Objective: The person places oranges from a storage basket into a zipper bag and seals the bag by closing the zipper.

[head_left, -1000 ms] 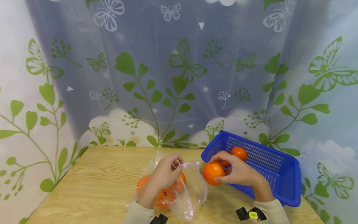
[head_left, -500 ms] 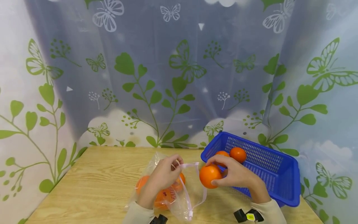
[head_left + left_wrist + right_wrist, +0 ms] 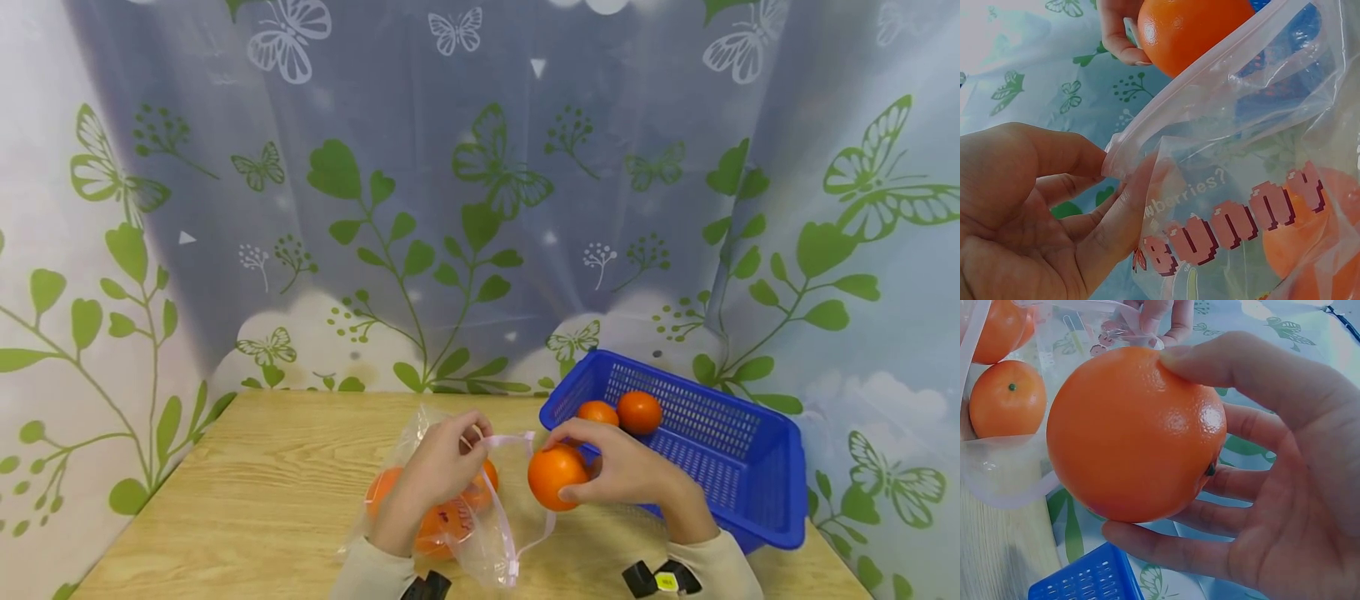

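Observation:
My left hand (image 3: 442, 462) pinches the pink-edged mouth of a clear zip bag (image 3: 1210, 187) at its corner. Several oranges (image 3: 444, 527) lie inside the bag, and the word "BUNNY" is printed on its side. In the right wrist view, my right hand (image 3: 1285, 456) grips a large orange (image 3: 1129, 434) between thumb and fingers. In the head view this held orange (image 3: 557, 477) is right at the bag's open mouth, overlapping its pink edge (image 3: 546, 527). The bag mouth gapes toward the right hand.
A blue plastic basket (image 3: 750, 500) with slotted walls stands at the right of the wooden table (image 3: 285, 483). Two oranges (image 3: 639, 412) sit at its left end. Behind the table hangs a curtain (image 3: 405, 250) with leaves and butterflies.
My right hand has carried the orange left and slightly down from beside the basket to the bag's mouth. The left hand and bag have stayed nearly still.

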Tool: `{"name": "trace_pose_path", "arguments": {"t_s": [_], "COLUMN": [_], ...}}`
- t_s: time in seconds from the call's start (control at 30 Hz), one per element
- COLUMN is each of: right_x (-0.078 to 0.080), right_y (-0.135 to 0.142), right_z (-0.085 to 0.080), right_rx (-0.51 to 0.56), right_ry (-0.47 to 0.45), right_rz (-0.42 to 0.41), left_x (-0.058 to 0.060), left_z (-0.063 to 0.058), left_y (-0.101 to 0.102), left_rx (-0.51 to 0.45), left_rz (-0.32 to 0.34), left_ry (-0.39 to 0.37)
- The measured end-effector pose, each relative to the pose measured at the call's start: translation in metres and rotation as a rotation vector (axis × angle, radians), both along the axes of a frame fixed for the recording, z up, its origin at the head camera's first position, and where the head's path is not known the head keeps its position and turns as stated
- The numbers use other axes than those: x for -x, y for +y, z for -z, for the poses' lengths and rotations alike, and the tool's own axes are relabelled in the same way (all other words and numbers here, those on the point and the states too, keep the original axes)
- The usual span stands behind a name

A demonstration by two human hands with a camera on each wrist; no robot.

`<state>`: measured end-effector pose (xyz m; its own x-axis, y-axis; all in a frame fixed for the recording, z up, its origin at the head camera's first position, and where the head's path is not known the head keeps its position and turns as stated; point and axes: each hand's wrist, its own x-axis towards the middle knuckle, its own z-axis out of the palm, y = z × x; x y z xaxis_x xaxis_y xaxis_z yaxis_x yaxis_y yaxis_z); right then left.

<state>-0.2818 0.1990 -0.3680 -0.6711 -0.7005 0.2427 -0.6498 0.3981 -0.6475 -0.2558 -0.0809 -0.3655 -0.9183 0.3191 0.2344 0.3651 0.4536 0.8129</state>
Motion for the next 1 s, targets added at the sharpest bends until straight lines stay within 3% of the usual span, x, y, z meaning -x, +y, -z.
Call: {"name": "trace_pose_path", "arguments": {"t_s": [0.47,1.0], "right_x": [-0.0007,-0.0004], "right_y": [-0.0047,-0.0102], "right_z": [0.0011,0.0024], "right_rx": [-0.029,-0.030], "right_ry": [0.048,-0.010], "right_rz": [-0.019,-0.071], "left_x": [0.0006,0.0014], "left_z": [-0.0001,0.0002], "left_y": [0.0000,0.0012], "left_rx": [0.015,0.025], "left_rz": [-0.009,-0.011], "left_ry": [0.009,0.019]}}
